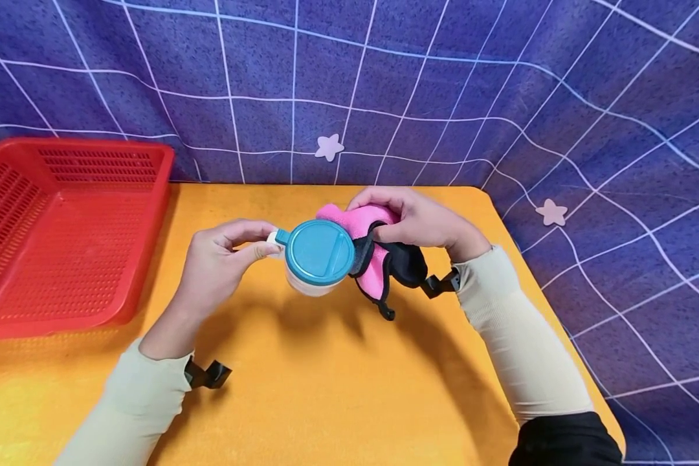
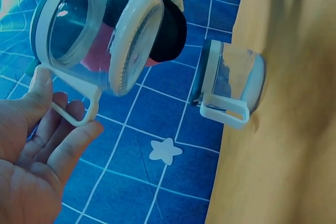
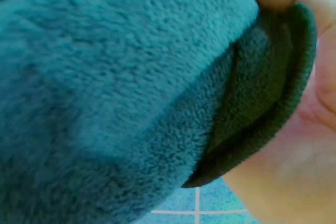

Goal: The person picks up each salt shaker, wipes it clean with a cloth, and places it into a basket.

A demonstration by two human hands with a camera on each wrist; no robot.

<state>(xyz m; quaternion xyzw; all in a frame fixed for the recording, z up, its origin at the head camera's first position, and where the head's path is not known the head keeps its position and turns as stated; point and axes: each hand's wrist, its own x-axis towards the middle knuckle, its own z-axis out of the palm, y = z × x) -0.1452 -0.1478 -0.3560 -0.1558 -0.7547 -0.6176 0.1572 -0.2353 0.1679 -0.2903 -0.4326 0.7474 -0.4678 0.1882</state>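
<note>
A clear jar with a teal lid (image 1: 320, 251) and a white side handle (image 2: 75, 119) is held above the table, lid up. My left hand (image 1: 218, 262) pinches the handle between thumb and fingers. In my right hand (image 1: 425, 219) is a bunched pink and black fleecy cloth (image 1: 378, 275), gripped against the right side of the jar. The right wrist view shows the cloth (image 3: 115, 77) close up with a bluish tint, hiding much of the hand. Both hands are off the tabletop.
On the left stands a red plastic basket (image 1: 145, 259). The orange table (image 1: 326, 401) meets a blue gridded curtain (image 1: 256, 71) at the back and right. The left wrist view shows a second similar handled jar (image 2: 236, 77) by the table; the head view does not show it.
</note>
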